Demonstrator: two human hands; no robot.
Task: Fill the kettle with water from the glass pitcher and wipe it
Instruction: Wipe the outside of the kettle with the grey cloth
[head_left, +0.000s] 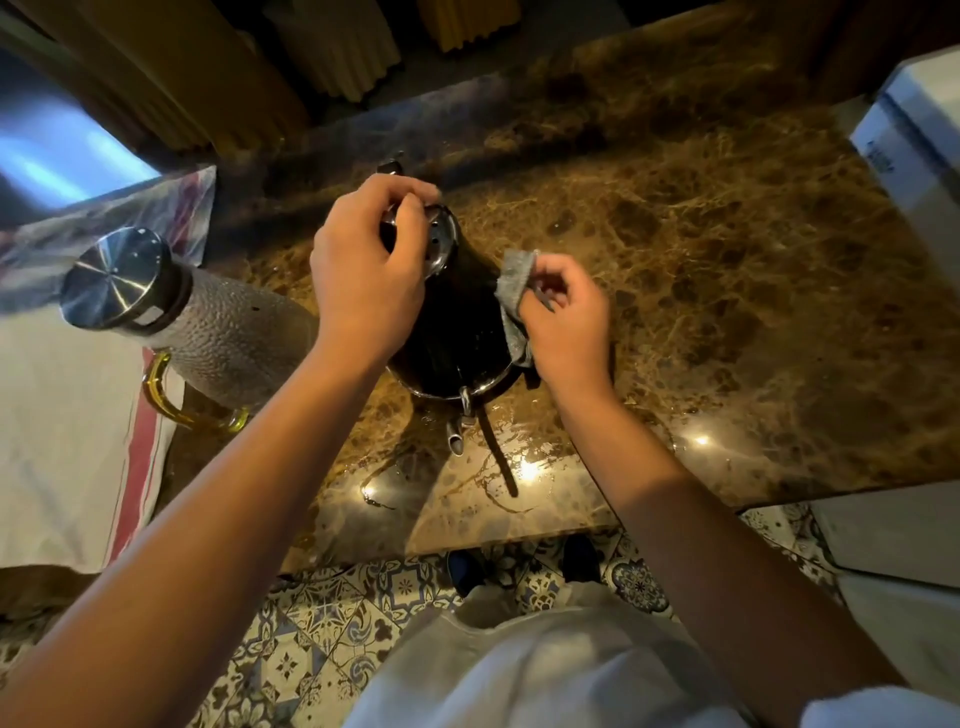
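Brown marble veined in gold forms the polished table (727, 291), which reflects several small lights near its front edge, above a floor of patterned blue and white tiles (332, 613). On the left side of the table lies a white cloth with red stripes (67, 447), and on its edge stands the glass pitcher with a hammered surface, a yellow handle and a round steel lid (223, 332). A white box (914, 135) sits at the far right. Near the middle of the table stands the dark, shiny metal kettle (457, 332), its small spout and a dark cord pointing toward the person. The left hand (369, 270) rests on top of the kettle with its fingers curled around the perforated steel lid (439, 244). The right hand (566, 317) pinches a small grey rag (517, 291) and presses it against the kettle's right side.
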